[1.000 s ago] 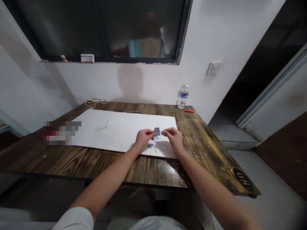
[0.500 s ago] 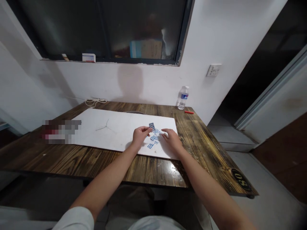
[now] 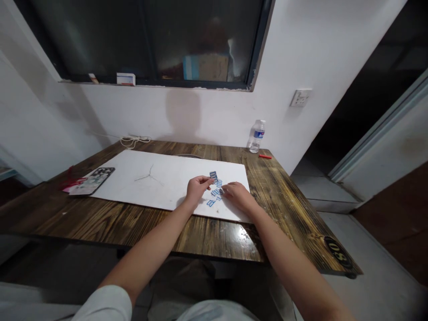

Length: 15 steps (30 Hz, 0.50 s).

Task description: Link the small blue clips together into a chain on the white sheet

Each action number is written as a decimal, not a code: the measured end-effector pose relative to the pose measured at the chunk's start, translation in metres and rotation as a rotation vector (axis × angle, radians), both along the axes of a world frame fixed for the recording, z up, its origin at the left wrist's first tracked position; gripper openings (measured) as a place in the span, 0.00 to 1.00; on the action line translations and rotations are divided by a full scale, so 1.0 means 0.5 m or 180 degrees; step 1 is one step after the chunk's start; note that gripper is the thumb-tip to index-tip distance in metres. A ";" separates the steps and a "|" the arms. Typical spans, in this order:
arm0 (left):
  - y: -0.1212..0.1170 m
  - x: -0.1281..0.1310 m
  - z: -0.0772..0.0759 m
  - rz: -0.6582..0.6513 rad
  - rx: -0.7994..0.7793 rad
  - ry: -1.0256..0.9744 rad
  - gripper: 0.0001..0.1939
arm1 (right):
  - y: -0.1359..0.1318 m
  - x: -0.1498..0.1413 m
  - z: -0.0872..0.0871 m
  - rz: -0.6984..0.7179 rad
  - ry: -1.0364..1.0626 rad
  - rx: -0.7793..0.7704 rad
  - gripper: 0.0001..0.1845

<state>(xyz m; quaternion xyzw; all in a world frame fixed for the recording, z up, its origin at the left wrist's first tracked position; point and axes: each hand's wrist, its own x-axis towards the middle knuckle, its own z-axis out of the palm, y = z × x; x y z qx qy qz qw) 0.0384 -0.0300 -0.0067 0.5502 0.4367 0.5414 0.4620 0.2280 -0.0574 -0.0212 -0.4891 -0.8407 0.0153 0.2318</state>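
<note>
My left hand (image 3: 197, 189) is closed in a pinch on a small dark rectangular piece with blue edges (image 3: 213, 175), held above the white board (image 3: 174, 178). Just to the right, my right hand (image 3: 238, 195) reaches down with bent fingers drawn together at the pile; what lies between its fingertips is hidden. Several small blue-outlined pieces (image 3: 210, 203) lie loosely on the board between and below both hands. Their exact kind is too small to tell.
A clear bottle (image 3: 257, 137) and a red pen-like stick (image 3: 265, 156) are at the wooden table's (image 3: 133, 223) back right. A coiled white cable (image 3: 133, 141) lies back left. Patterned flat packs (image 3: 93, 182) overlap the board's left end, near a thin branching dark line (image 3: 149, 175).
My right hand has moved left and down to the small pieces, and its spread fingers have come together. My left hand keeps its pinch with little movement.
</note>
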 end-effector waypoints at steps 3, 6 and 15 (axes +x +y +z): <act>0.001 0.000 -0.001 0.0010 -0.0008 0.0003 0.14 | -0.003 0.006 0.006 0.0053 0.0006 -0.0027 0.14; 0.000 0.000 -0.001 0.0009 0.0006 0.0033 0.15 | -0.004 0.008 0.007 0.0074 0.0018 -0.0027 0.13; 0.002 -0.001 -0.002 -0.0058 0.0051 0.0101 0.17 | -0.003 0.004 0.005 -0.0065 0.0063 0.0063 0.18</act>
